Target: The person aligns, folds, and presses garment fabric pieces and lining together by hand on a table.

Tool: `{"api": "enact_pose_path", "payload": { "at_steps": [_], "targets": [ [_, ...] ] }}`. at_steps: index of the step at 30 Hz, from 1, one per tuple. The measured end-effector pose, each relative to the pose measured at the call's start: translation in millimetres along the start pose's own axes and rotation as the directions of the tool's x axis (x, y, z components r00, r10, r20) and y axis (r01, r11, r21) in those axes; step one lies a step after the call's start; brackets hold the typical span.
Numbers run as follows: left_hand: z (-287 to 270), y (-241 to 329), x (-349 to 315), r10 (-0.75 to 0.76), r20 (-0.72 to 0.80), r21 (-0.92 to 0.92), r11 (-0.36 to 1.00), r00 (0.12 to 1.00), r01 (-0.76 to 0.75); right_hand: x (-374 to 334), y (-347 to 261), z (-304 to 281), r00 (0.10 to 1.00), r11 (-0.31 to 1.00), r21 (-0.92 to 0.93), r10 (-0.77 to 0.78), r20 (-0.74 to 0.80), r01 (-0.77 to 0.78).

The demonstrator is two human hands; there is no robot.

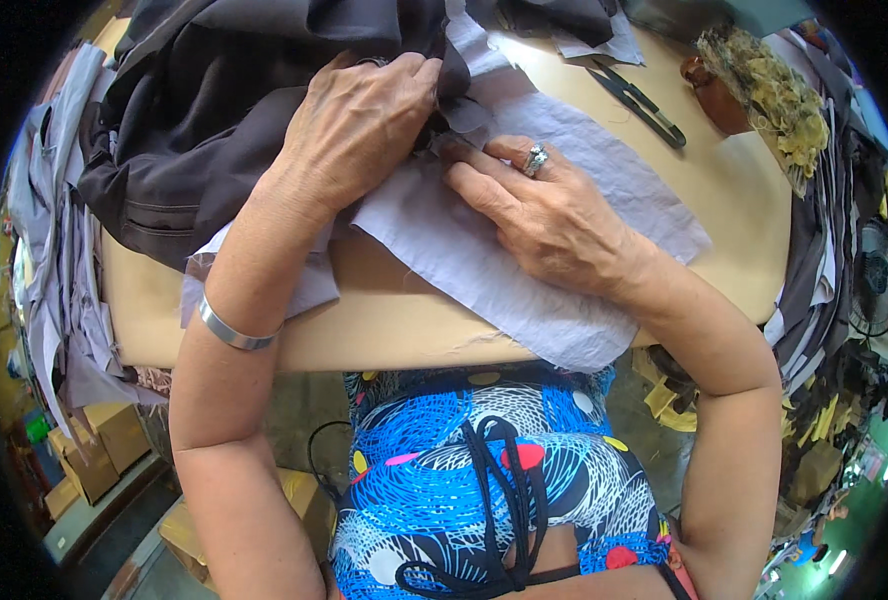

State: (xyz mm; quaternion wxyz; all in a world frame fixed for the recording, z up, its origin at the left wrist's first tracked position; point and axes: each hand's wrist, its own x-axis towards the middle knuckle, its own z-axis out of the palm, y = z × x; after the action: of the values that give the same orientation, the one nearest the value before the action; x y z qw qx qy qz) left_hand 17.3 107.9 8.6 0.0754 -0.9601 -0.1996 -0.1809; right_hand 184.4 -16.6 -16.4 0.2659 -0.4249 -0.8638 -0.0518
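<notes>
A dark garment (199,130), bunched in folds, covers the left and far part of the table. My left hand (359,130) is closed on its cloth, with the fingertips tucked under and hidden. Just to the right, my right hand (554,215) has its fingers bent and pressed together at the garment's frayed edge. Whatever lies right under those fingertips is hard to make out. A pale lavender piece of cloth (464,270) lies flat beneath the right hand and reaches past the table's near edge.
The tan table (424,340) has rounded edges. Black thread snips (639,105) lie at the far right, near a brown holder (714,95) with yellowish frayed scraps. Pale cloth strips (64,230) hang on the left, dark cloth pieces (834,190) on the right. Cardboard boxes (109,450) stand below left.
</notes>
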Motion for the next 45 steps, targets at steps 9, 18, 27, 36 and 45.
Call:
{"api": "enact_pose_path", "payload": {
  "at_steps": [9, 18, 27, 36, 45],
  "targets": [
    [2, 0, 0, -0.003, -0.014, 0.062, 0.998, 1.000, 0.004, 6, -2, -2, 0.990, 0.996, 0.022, 0.088, 0.111, -0.091],
    [-2, -12, 8, 0.167, 0.042, 0.121, 0.978, 0.985, -0.170, -1, 2, 2, 0.999, 0.999, 0.008, -0.045, -0.020, 0.045],
    [2, -13, 10, 0.209, 0.043, 0.188, 0.959, 0.977, -0.214, 13, -4, -3, 0.986, 0.995, -0.100, 0.027, 0.164, -0.011],
    [3, -12, 9, 0.192, 0.030, 0.172, 0.966, 0.981, -0.195, 15, -6, -6, 0.988, 0.995, -0.098, 0.007, 0.152, 0.008],
    [1, -11, 6, 0.023, 0.090, 0.038, 0.999, 0.996, -0.026, -2, 0, -12, 1.000, 0.997, 0.077, -0.005, 0.024, 0.004]
  ]
}}
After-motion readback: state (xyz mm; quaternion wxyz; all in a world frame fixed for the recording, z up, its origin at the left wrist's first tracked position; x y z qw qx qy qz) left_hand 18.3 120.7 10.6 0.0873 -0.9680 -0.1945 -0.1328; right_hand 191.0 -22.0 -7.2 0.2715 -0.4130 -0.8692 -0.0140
